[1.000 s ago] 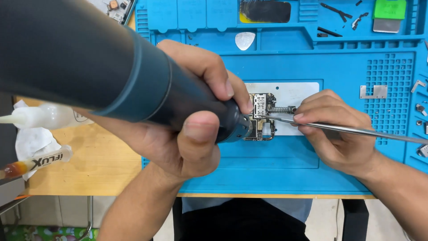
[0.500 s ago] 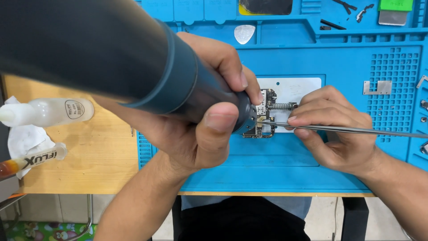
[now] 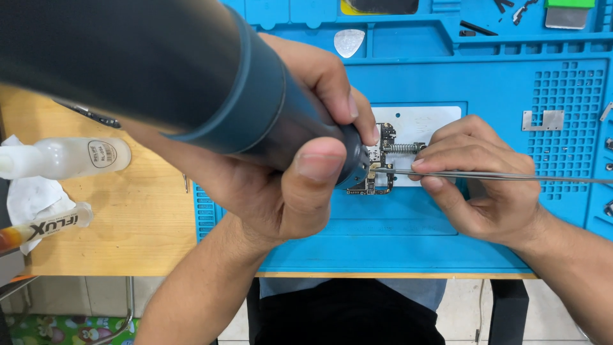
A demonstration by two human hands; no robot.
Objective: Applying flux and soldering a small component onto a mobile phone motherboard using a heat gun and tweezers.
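Note:
My left hand (image 3: 281, 166) grips a large dark blue-grey hot-air tool (image 3: 191, 83), its round nozzle end pointing down at a small circuit board (image 3: 377, 163). The board is clamped in a white metal holder (image 3: 421, 124) with a spring on the blue work mat (image 3: 396, 236). My right hand (image 3: 479, 179) pinches long metal tweezers (image 3: 511, 176), whose tips reach left onto the board, just beside the nozzle. Most of the board is hidden behind the tool and my thumb.
A white squeeze bottle (image 3: 70, 158), a flux syringe (image 3: 45, 227) and white tissue (image 3: 29, 198) lie on the wooden table at left. A white pick (image 3: 348, 41), a small metal plate (image 3: 543, 119) and small parts sit in the mat's trays at the back and right.
The hot-air tool and my left hand have shifted slightly right over the board. My right hand with the tweezers stays in place at the board.

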